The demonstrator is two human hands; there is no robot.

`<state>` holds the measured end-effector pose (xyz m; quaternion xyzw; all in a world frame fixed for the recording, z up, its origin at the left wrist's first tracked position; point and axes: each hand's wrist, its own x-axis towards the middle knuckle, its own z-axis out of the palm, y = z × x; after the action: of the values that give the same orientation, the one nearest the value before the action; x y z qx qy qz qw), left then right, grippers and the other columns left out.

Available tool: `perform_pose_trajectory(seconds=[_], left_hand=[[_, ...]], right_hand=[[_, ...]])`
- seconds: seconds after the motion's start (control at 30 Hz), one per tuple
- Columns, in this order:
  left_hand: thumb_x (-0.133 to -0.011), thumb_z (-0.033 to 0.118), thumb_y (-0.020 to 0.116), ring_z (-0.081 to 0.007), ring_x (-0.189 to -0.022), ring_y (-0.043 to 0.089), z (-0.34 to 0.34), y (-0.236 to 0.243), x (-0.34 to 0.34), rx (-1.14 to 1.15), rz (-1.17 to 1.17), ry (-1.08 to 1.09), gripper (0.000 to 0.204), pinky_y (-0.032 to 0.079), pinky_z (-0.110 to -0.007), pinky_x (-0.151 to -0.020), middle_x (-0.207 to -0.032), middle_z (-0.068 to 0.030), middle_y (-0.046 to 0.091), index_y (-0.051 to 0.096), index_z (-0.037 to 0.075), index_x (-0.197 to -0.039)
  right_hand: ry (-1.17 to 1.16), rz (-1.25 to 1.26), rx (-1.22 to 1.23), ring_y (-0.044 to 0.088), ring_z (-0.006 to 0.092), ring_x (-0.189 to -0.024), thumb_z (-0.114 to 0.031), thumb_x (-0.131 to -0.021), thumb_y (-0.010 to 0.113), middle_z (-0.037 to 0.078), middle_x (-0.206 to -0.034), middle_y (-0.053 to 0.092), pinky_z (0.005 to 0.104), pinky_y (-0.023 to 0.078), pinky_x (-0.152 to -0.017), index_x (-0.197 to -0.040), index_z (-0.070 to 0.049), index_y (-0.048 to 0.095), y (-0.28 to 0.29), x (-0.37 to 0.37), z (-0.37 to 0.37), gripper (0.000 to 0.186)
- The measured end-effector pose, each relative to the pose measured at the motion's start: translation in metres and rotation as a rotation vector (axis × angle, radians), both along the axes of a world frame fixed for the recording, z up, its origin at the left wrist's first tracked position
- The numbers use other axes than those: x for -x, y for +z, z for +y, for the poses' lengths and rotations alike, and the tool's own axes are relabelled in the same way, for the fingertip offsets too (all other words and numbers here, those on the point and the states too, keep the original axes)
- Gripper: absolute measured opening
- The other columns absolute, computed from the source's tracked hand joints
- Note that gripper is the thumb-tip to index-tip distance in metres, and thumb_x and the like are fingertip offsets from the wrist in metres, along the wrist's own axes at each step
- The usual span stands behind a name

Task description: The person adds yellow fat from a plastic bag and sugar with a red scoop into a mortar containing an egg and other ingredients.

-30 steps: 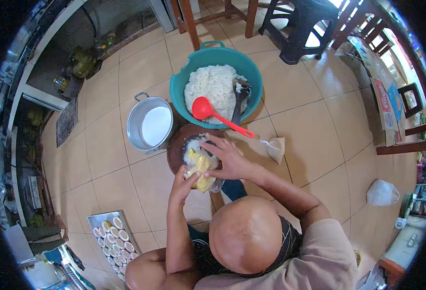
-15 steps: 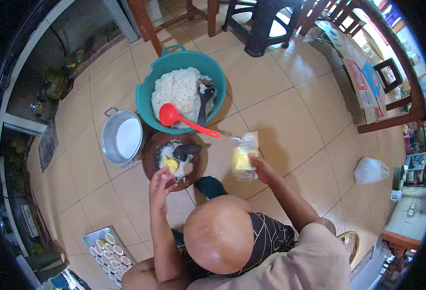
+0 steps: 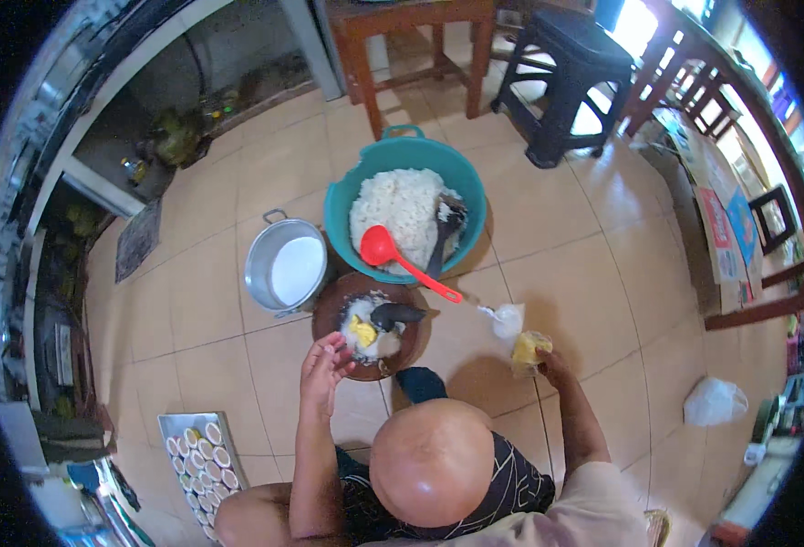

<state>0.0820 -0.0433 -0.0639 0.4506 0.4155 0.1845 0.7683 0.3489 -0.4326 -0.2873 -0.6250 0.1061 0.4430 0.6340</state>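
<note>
My right hand (image 3: 555, 366) grips a clear plastic bag with soft yellow contents (image 3: 528, 351), low over the floor tiles. Right beside it lies a small tied bag of white stuff (image 3: 508, 321). My left hand (image 3: 321, 374) hovers at the near left rim of a brown mortar (image 3: 327, 314), fingers apart and holding nothing. Inside the mortar, a yellow lump (image 3: 363, 330) rests on white matter next to a dark pestle (image 3: 394, 315). Behind it stands a teal tub (image 3: 336, 219) of white rice (image 3: 397, 202), with a red ladle (image 3: 379, 246) and a dark paddle (image 3: 440, 244) in it.
Left of the mortar is a metal pot (image 3: 259, 273) with white liquid. A metal tray (image 3: 178, 424) of small filled cups lies near left. A black stool (image 3: 575, 87) and wooden table (image 3: 411, 18) stand far back. A white plastic bag (image 3: 715, 401) sits at right.
My right hand has lowered the yellow bag toward the floor; the small white bag now shows separately beside it. The left hand stays near the mortar. The whole view has shifted.
</note>
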Motion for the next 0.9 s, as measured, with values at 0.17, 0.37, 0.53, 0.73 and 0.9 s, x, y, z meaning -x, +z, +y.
perform_pose_trajectory(seconds=[0.17,0.37,0.53,0.73,0.9], left_hand=[[-0.089,0.023,0.046,-0.0147,-0.09,0.054,0.003,-0.012,0.006,0.003,0.009,0.062,0.031,0.048,-0.032,-0.074,-0.105,-0.0076,0.053,0.046,0.005,-0.113],[-0.088,0.021,0.047,-0.0131,-0.086,0.054,0.002,-0.025,0.012,-0.007,0.037,0.075,0.027,0.048,-0.031,-0.072,-0.102,-0.0056,0.055,0.049,0.005,-0.11],[-0.089,0.021,0.046,-0.0134,-0.086,0.054,-0.003,-0.027,0.009,-0.022,0.028,0.061,0.026,0.048,-0.03,-0.072,-0.101,-0.0053,0.054,0.05,0.005,-0.109],[-0.089,0.019,0.046,-0.0139,-0.091,0.054,-0.007,-0.044,0.001,0.018,0.036,0.011,0.025,0.046,-0.026,-0.072,-0.105,-0.0058,0.054,0.051,0.006,-0.109],[-0.089,0.018,0.046,-0.013,-0.089,0.054,-0.008,-0.046,0.006,0.016,0.036,0.011,0.024,0.046,-0.025,-0.071,-0.104,-0.0052,0.054,0.051,0.006,-0.109]], right_hand=[[0.159,-0.207,0.263,0.056,0.0154,-0.073,-0.026,-0.074,0.067,0.004,-0.082,0.059,0.0301,0.046,-0.068,-0.097,-0.003,0.057,-0.004,-0.016,-0.003,0.034],[0.375,-0.822,0.566,0.058,0.0215,-0.077,-0.027,-0.064,0.074,0.012,-0.084,0.061,0.0328,0.046,-0.071,-0.096,-0.002,0.056,0.004,-0.029,0.019,0.044],[0.276,-0.939,0.621,0.057,0.028,-0.087,-0.03,-0.062,0.074,0.016,-0.093,0.06,0.0367,0.045,-0.078,-0.098,-0.002,0.056,0.007,-0.036,0.031,0.049],[0.073,-1.218,0.585,0.055,0.0278,-0.09,-0.029,-0.073,0.066,0.016,-0.094,0.06,0.0366,0.041,-0.084,-0.088,-0.001,0.062,0.033,-0.051,0.055,0.032],[0.12,-0.738,0.08,0.056,0.0159,-0.077,-0.03,-0.085,0.053,0.005,-0.086,0.061,0.027,0.044,-0.071,-0.091,-0.001,0.06,0.101,-0.02,0.148,0.03]])
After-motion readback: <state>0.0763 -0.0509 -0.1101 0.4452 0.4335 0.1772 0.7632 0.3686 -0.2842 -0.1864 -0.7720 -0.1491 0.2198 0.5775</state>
